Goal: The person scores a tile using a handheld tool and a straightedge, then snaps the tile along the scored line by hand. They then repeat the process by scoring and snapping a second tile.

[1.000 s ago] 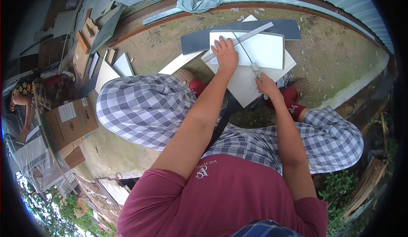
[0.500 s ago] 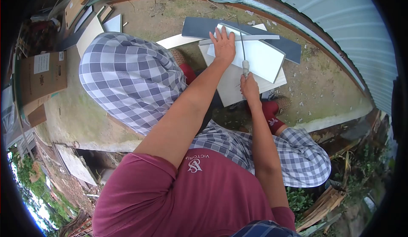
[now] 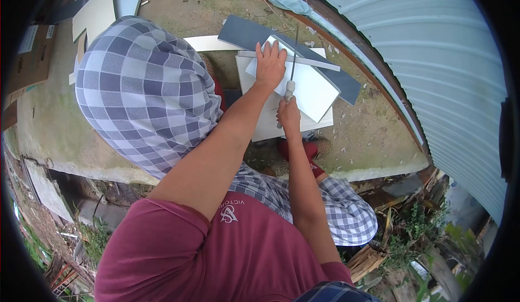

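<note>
the wide pale board [image 3: 264, 126] sits at the bottom of a loose, skewed stack on the ground [image 3: 179, 15]; it could slide or rock, since the dark grey board [image 3: 349, 88] crosses it at an angle. the white board [image 3: 317, 91], lying over both, could skid or get scored if the blade goes too deep. the narrow pale strip [image 3: 326, 65] lies across the white board, held only towards one end by the left hand [image 3: 270, 72], so its free end could swing or chatter. the handsaw [image 3: 290, 88], as it looks, points away from the body and crosses the strip just beside that hand; a jump sideways could nick the near fingers, which are slightly spread and press down flat. the right hand [image 3: 290, 113] is curled round the handle.

what props the stack from below is hidden, as is much of the pale board. the blade is nearly edge-on, so its teeth, any cut and actual contact are unclear. the right fingertips cannot be made out.
</note>
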The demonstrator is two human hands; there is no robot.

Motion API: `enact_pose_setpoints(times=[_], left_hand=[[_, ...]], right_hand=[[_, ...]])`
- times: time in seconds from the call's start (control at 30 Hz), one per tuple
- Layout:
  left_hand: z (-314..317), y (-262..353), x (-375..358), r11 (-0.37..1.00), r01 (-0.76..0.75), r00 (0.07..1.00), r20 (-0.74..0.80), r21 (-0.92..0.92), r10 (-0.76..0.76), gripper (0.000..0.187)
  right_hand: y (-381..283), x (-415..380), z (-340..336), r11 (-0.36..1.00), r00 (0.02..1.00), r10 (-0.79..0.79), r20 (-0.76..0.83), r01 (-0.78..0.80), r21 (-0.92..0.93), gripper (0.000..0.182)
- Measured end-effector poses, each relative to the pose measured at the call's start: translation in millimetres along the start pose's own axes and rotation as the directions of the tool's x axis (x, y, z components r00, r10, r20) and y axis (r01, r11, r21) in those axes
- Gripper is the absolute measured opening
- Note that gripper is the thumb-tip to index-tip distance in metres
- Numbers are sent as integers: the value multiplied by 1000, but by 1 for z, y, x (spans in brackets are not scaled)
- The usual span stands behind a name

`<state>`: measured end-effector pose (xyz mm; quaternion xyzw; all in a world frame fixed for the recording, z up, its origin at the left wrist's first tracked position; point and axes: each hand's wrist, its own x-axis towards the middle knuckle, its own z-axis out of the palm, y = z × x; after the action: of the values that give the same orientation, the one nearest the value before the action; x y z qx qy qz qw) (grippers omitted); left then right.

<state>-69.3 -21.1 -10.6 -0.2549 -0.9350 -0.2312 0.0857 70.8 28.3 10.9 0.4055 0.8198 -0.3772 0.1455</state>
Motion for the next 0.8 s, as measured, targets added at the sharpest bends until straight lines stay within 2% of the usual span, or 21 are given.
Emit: enact_pose_setpoints(times=[0.07,0.13,0.27,0.37,0.47,0.6,0.67,0.7,0.77,0.8], left_hand=[[2,0,0,1000,8,1000,-22,-8,-8,29],[3,-2,0,1000,4,999,-32,-13,-5,28],[4,0,-2,999,-5,1000,-26,-40,4,29],[6,0,0,1000,3,999,-33,-31,-4,33],[5,-1,-1,1000,8,1000,-17,-20,-8,34],[6,-2,-1,1000,0,1000,-3,0,0,36],[8,-3,0,1000,-2,1000,-11,8,2,36],[8,-2,-1,1000,-5,1000,-16,12,5,36],[5,-1,-2,1000,-9,1000,6,-2,9,35],[5,0,-1,1000,4,1000,19,-12,-4,35]], right_hand=[[24,-25,10,1000,1000,-3,15,3,8,29],[55,-40,25,997,998,-5,-57,1,-73,30],[27,-26,11,1000,998,0,-55,-1,-6,30],[-4,-4,-6,999,997,44,59,-45,18,34],[-1,-1,-5,999,997,54,50,-54,-4,34],[39,-32,12,996,996,82,39,-81,-27,35],[64,-37,29,978,979,-115,-168,82,-190,30],[54,-35,25,981,979,-106,-174,74,-180,30],[30,-18,9,997,999,-3,-51,-1,-78,29],[22,-11,5,997,998,-2,-60,-3,-72,29]])
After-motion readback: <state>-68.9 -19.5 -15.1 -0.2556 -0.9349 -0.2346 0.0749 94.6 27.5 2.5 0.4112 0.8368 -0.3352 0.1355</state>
